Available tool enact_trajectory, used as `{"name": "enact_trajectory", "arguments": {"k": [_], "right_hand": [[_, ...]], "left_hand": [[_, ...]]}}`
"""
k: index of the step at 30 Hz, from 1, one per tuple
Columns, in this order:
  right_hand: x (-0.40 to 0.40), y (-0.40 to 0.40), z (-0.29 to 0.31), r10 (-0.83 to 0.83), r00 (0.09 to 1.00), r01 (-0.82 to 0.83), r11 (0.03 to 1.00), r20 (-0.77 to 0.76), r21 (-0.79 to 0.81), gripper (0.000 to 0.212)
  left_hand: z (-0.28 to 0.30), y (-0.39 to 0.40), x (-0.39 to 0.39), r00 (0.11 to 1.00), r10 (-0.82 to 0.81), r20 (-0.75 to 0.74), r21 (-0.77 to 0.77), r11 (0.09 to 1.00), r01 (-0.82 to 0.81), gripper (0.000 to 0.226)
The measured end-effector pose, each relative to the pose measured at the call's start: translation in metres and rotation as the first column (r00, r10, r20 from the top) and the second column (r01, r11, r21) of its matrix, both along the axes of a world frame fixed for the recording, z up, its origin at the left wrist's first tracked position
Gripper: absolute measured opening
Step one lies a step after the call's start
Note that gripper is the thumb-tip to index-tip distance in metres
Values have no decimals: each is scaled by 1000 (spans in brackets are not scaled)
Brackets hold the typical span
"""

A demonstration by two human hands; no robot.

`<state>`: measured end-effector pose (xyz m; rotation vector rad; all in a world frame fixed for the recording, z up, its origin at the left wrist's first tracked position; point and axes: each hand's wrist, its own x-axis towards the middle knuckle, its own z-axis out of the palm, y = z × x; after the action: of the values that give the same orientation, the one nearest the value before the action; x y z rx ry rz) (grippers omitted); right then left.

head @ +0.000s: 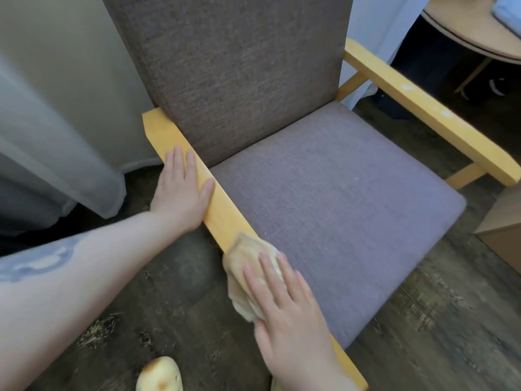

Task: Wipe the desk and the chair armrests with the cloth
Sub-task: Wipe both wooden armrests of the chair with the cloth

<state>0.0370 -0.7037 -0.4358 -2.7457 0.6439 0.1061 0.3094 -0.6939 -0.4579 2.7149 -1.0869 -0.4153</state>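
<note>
We are at the chair, which fills the middle of the frame, and the armrest step is in hand. Our right hand, low and just right of centre, lies with fingers spread and flat on the bunched tan cloth, pressing it down onto the near armrest, the yellow wooden bar that runs from centre left to the bottom edge; the hand pins the cloth rather than closing round it. Our left hand, at centre left, rests open and palm-down on the same bar further up, fingers extended along the wood and thumb over its inner edge, apparently steadying the chair. The cloth sits roughly midway along the bar, between the two hands, so the stretch under and beyond the left hand looks yet to be covered, and that hand would, we judge, have to lift away before the cloth can pass. The far armrest, slanting down the upper right of the frame, carries pale marks and no cloth, so we take it as still to do. A rounded wooden tabletop shows in the upper right corner; we cannot tell whether it is the desk or whether it has been wiped. The next move calls for steady downward pressure and a stroke kept along the narrow bar.
</note>
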Motion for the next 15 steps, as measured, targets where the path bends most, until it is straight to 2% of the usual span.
{"name": "enact_trajectory", "arguments": {"k": [3, 5, 7, 12, 15], "right_hand": [[-37, 6, 3, -50, 999, 50, 998, 4, -25, 70], [-32, 8, 3, -85, 996, 84, 996, -9, -19, 65], [-7, 6, 3, -91, 996, 91, 996, 14, -17, 64], [104, -14, -10, -84, 996, 84, 996, -2, 0, 79], [124, -18, -8, -73, 997, 72, 997, -27, -38, 76]], "left_hand": [[-7, 4, -14, 1000, 8, 1, -55, 998, -7, 71], [-8, 5, -11, 1000, -4, -2, -63, 998, 4, 71], [-10, 5, -8, 1000, -20, -3, -76, 997, 19, 72], [-17, 1, 1, 996, -2, -85, -134, 991, -10, 62], [-20, -2, 8, 988, 37, -151, -103, 993, -53, 59]]}}
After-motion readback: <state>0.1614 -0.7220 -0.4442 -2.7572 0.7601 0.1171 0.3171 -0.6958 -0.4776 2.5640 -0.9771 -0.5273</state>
